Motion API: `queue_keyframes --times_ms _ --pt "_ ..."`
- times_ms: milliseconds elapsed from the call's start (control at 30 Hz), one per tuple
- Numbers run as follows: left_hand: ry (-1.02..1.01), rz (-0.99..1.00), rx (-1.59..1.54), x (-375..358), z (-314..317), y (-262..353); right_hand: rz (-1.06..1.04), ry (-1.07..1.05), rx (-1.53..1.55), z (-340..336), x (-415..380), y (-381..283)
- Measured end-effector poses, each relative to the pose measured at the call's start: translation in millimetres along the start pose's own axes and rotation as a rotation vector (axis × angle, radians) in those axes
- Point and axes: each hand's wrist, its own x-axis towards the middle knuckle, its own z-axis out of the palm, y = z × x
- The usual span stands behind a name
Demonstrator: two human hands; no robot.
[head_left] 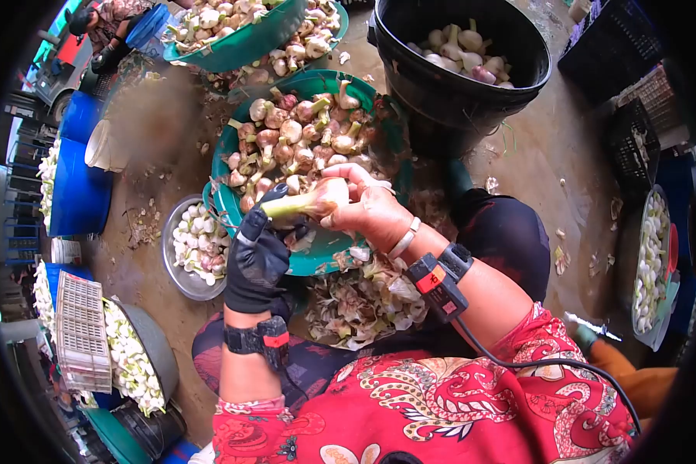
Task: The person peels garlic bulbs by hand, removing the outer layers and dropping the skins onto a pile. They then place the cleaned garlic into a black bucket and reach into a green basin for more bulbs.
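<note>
Left hand: there's a black glove on it, covering every finger.
Left wrist: black strap carrying a small black unit with a red-orange patch.
Right hand: bare, and a pale bangle sits at the wrist.
Right forearm: black band with a boxy black device, red mark on top, and a black cable running off it towards the near right.
Top: red fabric, cream and dark paisley swirls, short sleeves.
Lap: dark cloth.
</note>
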Motion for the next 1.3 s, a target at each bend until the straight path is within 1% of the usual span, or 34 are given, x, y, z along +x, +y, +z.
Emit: queue_keyframes --times_ms 33,67,100,167,200,233,300,333,367,433,467,533,567,633,667,733,767,833,867,900,933,967,1000,1067,1100,1167,1200,1233,1267,1300 --pt "-0.004 -0.012 -0.112 -2.3 2.3 -1.6 0.012 0.068 0.032 2.1 -2.5 -1.4" --pt "0.038 0.110 0.023 0.4 14.2 -11.5 -0.023 0.071 -0.034 3.1 -2.6 1.1" --pt "0.038 0.115 0.026 2.0 9.6 -13.6 -0.026 0.066 -0.034 4.5 -3.2 3.0" --pt "0.107 0.156 0.448 7.5 -1.5 -21.1 -0.146 0.053 -0.085 6.8 -5.9 6.4" --pt "0.178 0.208 0.405 10.7 0.5 -27.2 -0.172 0.055 -0.126 8.6 -8.7 5.4" --pt "0.177 0.206 0.404 11.9 0.1 -27.8 -0.171 0.057 -0.126 8.7 -9.0 6.7" --pt "0.229 0.199 0.564 14.4 0.4 -29.0 -0.137 0.074 -0.111 8.7 -8.3 10.0" --pt "0.262 0.176 0.635 13.6 2.0 -27.8 -0.132 0.071 -0.166 8.3 -8.9 10.6" --pt "0.260 0.173 0.633 13.2 0.3 -26.2 -0.131 0.075 -0.168 7.4 -9.0 10.7" --pt "0.144 0.220 0.792 10.7 -5.1 -22.1 -0.078 0.062 -0.022 5.7 -9.0 12.7" --pt "0.145 0.218 0.791 10.8 -4.7 -21.5 -0.076 0.062 -0.022 4.0 -8.1 14.9" --pt "0.135 0.249 0.865 9.9 -2.2 -18.5 -0.014 -0.002 0.149 1.2 -6.8 20.1" --pt "0.137 0.250 0.863 8.7 0.5 -16.7 -0.012 -0.003 0.147 2.0 -6.9 20.1" --pt "0.251 0.128 0.701 6.0 5.4 -14.6 0.055 -0.005 0.240 4.5 -8.0 20.5" --pt "0.251 0.127 0.700 5.7 4.8 -15.5 0.056 -0.004 0.240 3.7 -5.7 20.6" --pt "0.249 0.207 0.707 4.6 3.5 -19.5 0.197 -0.109 0.385 -1.4 0.5 20.5" --pt "0.248 0.205 0.706 3.0 4.3 -20.8 0.197 -0.107 0.385 -1.6 -0.2 17.6" --pt "0.237 0.112 0.554 1.1 6.6 -20.5 0.180 -0.077 0.373 -0.8 -2.2 8.5" --pt "0.236 0.110 0.554 1.0 6.6 -19.6 0.126 -0.011 0.360 5.9 -7.6 0.8" --pt "0.188 0.131 0.640 0.9 6.1 -18.5 0.127 -0.009 0.361 4.6 -7.5 2.3" --pt "0.138 0.152 0.725 1.0 6.3 -18.1 0.065 0.006 0.189 2.6 -7.0 4.3" --pt "0.137 0.149 0.724 0.8 8.3 -19.2 0.003 0.022 0.017 1.2 -6.9 5.7" --pt "0.159 0.123 0.682 0.3 11.3 -21.4 0.005 0.025 0.018 1.1 -7.0 5.8" --pt "0.177 0.094 0.639 0.5 13.4 -23.2 0.074 0.011 0.071 1.3 -6.2 4.9" --pt "0.211 0.091 0.687 0.4 13.0 -22.9 0.073 0.015 0.073 -0.9 -5.6 5.7" --pt "0.245 0.082 0.736 0.4 6.4 -24.6 0.272 -0.137 0.209 -7.2 -4.4 8.6" --pt "0.225 0.161 0.781 2.4 -3.5 -28.9 0.395 -0.192 0.232 -8.9 -5.3 4.0" --pt "0.206 0.238 0.826 2.4 -11.2 -30.8 0.398 -0.191 0.236 -11.8 -4.4 7.8" --pt "0.208 0.234 0.826 1.6 -14.9 -30.0 0.477 -0.298 0.332 -13.5 -3.0 11.4" --pt "0.119 0.338 1.051 0.0 -18.2 -29.7 0.558 -0.404 0.428 -14.0 -3.7 15.3"
